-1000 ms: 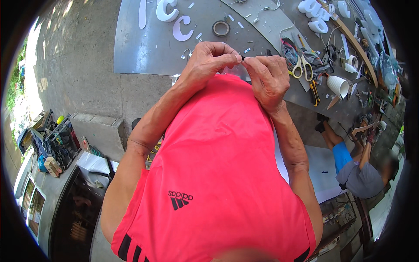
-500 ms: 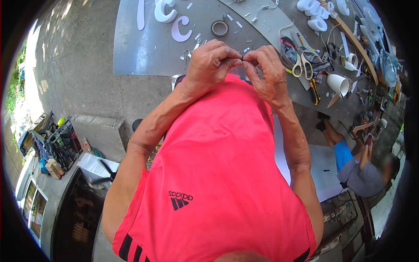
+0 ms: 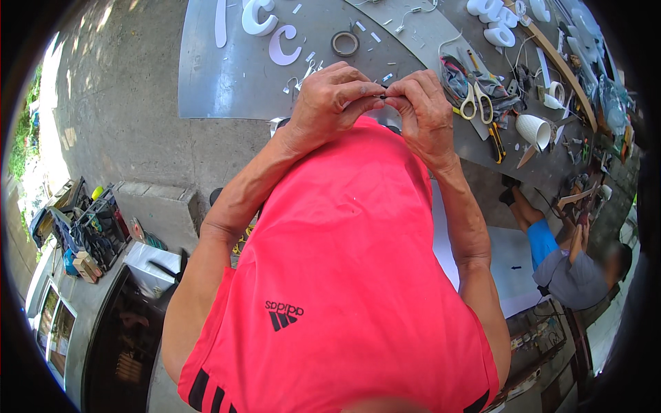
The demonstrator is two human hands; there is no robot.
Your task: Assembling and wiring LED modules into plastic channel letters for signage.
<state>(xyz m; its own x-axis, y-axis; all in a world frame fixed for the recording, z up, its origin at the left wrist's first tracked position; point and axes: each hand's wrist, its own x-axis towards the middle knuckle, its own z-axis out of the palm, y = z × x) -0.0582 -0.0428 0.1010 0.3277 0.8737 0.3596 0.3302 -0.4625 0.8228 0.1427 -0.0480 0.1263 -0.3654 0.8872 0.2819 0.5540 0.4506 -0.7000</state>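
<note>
A small dark piece (image 3: 383,96) sits at the upper centre of the frame, above the near edge of the worktop (image 3: 224,82), pinched between two sets of fingertips. The left hand (image 3: 337,95) has its grip narrowed on it, thumb against forefinger, and the right hand (image 3: 427,110) meets it from the other side with an equally tight grip. The fingers cover so much of the piece that neither its long axis nor the way it points can be told. Beyond the hands, a roll of dark tape (image 3: 345,54) lies flat near a lilac curved cut-out (image 3: 275,49) and a white one (image 3: 249,19) further toward the upper left. To the upper right, scissors (image 3: 476,92) rest on a dark pouch-like bundle (image 3: 492,86), whose contents cannot be made out, with a yellow-and-black cutter (image 3: 496,143) just below. A white ribbed cup (image 3: 532,131) lies on its side, mouth toward the lower right; its inside is too small to read. At the left, a dark open-framed crate (image 3: 86,224) holds a mixed jumble. A co-worker in a grey top (image 3: 575,279) is at the lower right.
</note>
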